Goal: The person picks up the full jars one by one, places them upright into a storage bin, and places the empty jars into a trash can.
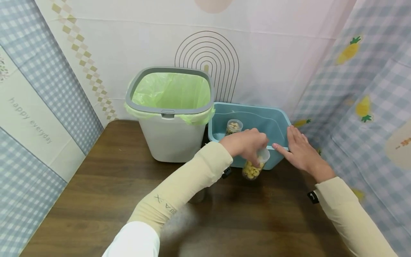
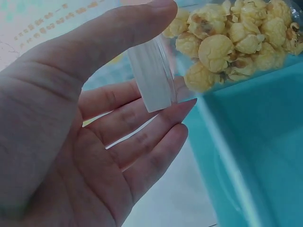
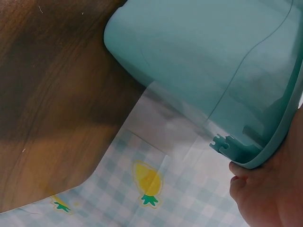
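Note:
In the head view, my left hand [image 1: 248, 143] holds a clear jar of popcorn [image 1: 252, 170] by its lidded top. The jar leans in front of a light blue bin [image 1: 247, 109]. Thumb and fingers meet around the pale lid [image 2: 150, 75] in the left wrist view, with yellow popcorn showing through the jar's wall. On the bin's right front corner rests my right hand [image 1: 300, 150], its fingers extended over the rim and the thumb along the front edge. A second jar [image 1: 234, 125] with pale pieces inside stands in the bin.
To the left of the blue bin stands a white trash can [image 1: 174, 139] with a grey rim and a green liner. Both stand on a dark wooden table [image 1: 106, 200]. Patterned cloth [image 1: 363, 107] hangs close on the right and behind. A blurry round shape lies partly beneath my left forearm.

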Motion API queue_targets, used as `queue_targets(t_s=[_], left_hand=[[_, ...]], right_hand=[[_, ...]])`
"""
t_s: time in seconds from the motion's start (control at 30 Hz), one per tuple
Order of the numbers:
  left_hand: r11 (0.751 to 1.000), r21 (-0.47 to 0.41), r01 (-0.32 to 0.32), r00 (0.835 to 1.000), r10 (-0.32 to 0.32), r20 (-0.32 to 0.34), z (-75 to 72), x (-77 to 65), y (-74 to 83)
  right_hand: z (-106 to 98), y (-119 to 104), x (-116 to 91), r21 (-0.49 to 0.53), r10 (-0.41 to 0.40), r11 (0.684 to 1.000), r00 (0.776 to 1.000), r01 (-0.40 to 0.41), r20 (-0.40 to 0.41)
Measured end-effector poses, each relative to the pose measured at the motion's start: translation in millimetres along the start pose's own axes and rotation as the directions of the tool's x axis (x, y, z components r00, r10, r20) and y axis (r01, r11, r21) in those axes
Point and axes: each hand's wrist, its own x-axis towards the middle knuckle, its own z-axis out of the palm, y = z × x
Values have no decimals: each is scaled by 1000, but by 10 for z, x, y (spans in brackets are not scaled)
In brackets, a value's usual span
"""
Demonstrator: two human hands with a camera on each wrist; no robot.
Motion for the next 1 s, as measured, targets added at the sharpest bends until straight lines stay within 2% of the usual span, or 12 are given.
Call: queue_targets(t_s=[0.13, 0.37, 0.57, 0.67, 0.8, 1.0], left_hand=[[1000, 15, 8, 1000, -8, 0, -153, -33, 7], [1000, 11, 23, 999, -22, -39, -422, -76, 7], [999, 13, -33, 999, 33, -40, -617, -32, 12], [999, 18, -37, 999, 38, -29, -714, -26, 44], [999, 33, -16, 1000, 17, -21, -858, -37, 90], [997, 74, 13, 999, -10, -47, -1040, 1, 125]], right_hand=[[-1, 3, 2, 3, 2, 1000, 1000, -2, 5], [-17, 15, 29, -6, 6, 1000, 1000, -6, 5], [-18, 9, 14, 1, -1, 1000, 1000, 1, 14], [-10, 14, -1, 1, -3, 1000, 1000, 3, 20], [-18, 11, -4, 1, -11, 1000, 1000, 11, 19], [-20, 2, -5, -5, 5, 1000, 1000, -5, 13]])
